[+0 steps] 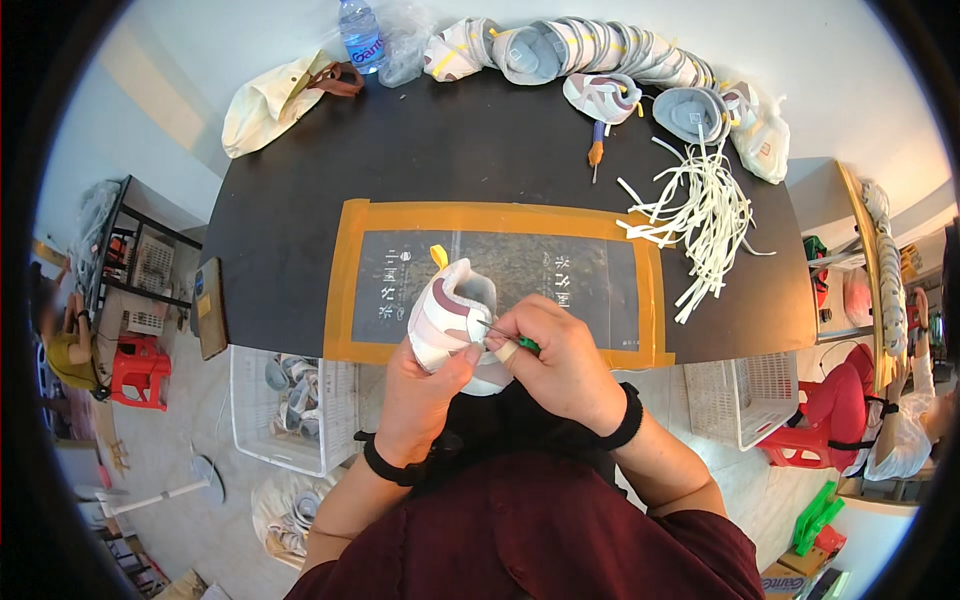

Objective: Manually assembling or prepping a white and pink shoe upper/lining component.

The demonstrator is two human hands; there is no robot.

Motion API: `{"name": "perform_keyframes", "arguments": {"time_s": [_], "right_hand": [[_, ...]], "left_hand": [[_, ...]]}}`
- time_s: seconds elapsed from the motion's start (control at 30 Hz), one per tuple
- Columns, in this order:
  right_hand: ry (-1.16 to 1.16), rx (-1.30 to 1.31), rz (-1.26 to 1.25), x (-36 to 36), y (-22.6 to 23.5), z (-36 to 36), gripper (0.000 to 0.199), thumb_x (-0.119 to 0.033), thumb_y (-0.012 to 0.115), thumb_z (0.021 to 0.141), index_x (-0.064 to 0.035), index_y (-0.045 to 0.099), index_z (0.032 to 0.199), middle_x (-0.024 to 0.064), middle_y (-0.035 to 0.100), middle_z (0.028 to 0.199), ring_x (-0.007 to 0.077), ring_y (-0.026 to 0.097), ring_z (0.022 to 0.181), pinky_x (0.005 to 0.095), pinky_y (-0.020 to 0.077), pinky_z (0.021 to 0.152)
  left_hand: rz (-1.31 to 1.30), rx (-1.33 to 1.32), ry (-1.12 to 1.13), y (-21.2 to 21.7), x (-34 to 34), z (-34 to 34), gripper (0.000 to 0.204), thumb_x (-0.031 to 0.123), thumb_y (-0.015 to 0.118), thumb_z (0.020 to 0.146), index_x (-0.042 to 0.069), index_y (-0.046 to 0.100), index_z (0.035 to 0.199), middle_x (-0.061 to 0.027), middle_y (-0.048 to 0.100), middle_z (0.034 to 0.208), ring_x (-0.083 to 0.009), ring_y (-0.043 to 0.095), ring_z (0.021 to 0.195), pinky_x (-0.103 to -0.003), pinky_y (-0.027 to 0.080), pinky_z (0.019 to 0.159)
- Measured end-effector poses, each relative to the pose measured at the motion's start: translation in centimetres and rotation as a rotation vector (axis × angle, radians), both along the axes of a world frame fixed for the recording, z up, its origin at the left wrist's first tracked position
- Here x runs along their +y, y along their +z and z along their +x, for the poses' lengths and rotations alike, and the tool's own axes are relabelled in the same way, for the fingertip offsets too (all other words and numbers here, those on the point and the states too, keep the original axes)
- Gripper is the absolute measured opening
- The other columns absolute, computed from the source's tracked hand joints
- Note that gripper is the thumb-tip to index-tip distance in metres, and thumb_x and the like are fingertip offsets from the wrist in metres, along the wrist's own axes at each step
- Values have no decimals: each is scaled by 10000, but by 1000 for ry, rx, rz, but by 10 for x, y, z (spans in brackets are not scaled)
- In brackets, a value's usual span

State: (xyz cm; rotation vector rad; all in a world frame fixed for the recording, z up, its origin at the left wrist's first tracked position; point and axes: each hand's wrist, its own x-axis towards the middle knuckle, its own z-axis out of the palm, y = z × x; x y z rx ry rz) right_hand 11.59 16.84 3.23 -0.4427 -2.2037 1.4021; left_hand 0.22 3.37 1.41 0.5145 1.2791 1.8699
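Over the near edge of the table, my left hand (425, 385) is closed round a small white and mauve shoe upper (440, 318) with a yellow loop at its end. My right hand (560, 355) pinches a thin metal pick with a green handle (528, 344), its point against the upper's edge. Whether the point has gone through the material I cannot tell. A strip of beige tape or plaster wraps one right finger. Beneath the work lies a dark printed mat (590, 290) under clear film, bordered with brown tape (350, 250).
White laces (710, 220) lie in a heap at the right. Shoe uppers (610, 50) line the back, near a blue-and-orange-handled tool (596, 150). A bottle (362, 35), a cloth bag (270, 105) and a phone (210, 305) are leftward. Crates (290, 455) stand below; other people sit at both sides.
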Motion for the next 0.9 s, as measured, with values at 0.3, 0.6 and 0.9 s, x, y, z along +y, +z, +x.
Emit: {"name": "perform_keyframes", "arguments": {"time_s": [0.3, 0.6, 0.9], "right_hand": [[16, 26, 33, -1, -8, -1, 63, -82, 639, 880, -34, 612, 909, 117, 579, 848, 306, 607, 760, 369, 495, 675], [-116, -25, 123, -21, 10, 13, 137, -147, 580, 939, -81, 559, 1058, 146, 634, 901, 354, 648, 818, 395, 507, 653], [-80, -82, -19, -33, -5, 15, 127, -95, 525, 985, -25, 573, 1080, 84, 645, 853, 175, 629, 742, 289, 506, 700]], "left_hand": [[-63, 180, 42, 1, -1, 4, 311, 78, 684, 879, 19, 602, 1173, 7, 636, 1054, -57, 559, 928, -239, 462, 798], [-29, 74, 165, 0, 3, 8, 310, 35, 655, 871, 21, 599, 1176, -7, 637, 1064, -83, 579, 954, -259, 454, 849], [21, 129, 151, -7, 2, 9, 283, 15, 625, 889, 17, 598, 1171, 8, 629, 1067, -62, 563, 949, -234, 454, 822]]}}
